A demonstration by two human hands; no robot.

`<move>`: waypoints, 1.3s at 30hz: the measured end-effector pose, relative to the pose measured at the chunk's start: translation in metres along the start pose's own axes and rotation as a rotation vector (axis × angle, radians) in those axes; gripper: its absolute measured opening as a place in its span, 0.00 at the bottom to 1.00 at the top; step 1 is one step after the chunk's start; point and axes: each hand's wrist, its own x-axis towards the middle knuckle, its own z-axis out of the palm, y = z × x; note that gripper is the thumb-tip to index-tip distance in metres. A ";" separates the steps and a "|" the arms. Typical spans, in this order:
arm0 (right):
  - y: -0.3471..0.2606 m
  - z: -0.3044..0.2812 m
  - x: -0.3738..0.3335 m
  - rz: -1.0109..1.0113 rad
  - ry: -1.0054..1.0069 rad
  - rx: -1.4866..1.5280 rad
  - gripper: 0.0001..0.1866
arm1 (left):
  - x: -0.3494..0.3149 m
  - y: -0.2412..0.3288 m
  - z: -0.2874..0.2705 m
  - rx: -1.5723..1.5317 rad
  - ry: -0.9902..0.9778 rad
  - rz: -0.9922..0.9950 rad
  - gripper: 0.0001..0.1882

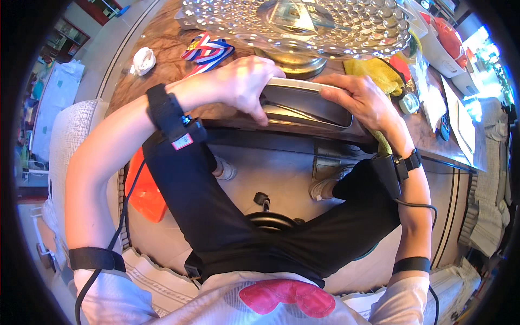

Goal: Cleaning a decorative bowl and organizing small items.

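A shallow rectangular metal tray point(314, 106) with rounded corners and a pale rim stands tilted at the table's near edge, its hollow side facing me. My left hand point(246, 86) grips its left end, thumb down along the near side and fingers mostly hidden behind. Around the right end, my right hand point(363, 100) has its fingers over the upper rim. A thin dark line crosses the inside; whether it is a loose rod or a reflection, I cannot make out. Just beyond stands a large bumpy glass dish point(303, 27) on a gold-coloured foot point(295, 64).
On the brown table point(157, 38) lie a crumpled white tissue point(143, 60) and a red, white and blue ribbon point(207, 54) on the left. To the right are a yellow cloth point(376, 75), a small round jar point(409, 103) and a white bin point(441, 54). An orange plastic thing point(145, 189) is below.
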 end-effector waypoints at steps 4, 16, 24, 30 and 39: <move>-0.001 0.000 -0.003 -0.005 0.024 -0.001 0.18 | -0.012 -0.011 0.001 -0.094 0.120 0.195 0.48; -0.003 0.006 -0.004 -0.034 0.075 -0.039 0.17 | -0.035 -0.025 0.006 -0.199 0.152 0.161 0.50; -0.008 0.001 -0.006 0.092 0.000 0.125 0.20 | -0.038 -0.022 0.007 -0.159 0.228 0.162 0.49; -0.001 0.005 -0.011 0.119 0.090 0.219 0.21 | -0.047 -0.013 0.010 0.010 0.366 -0.017 0.49; 0.010 -0.002 -0.011 0.274 0.148 0.238 0.23 | -0.046 -0.018 0.026 -0.212 0.279 -0.071 0.39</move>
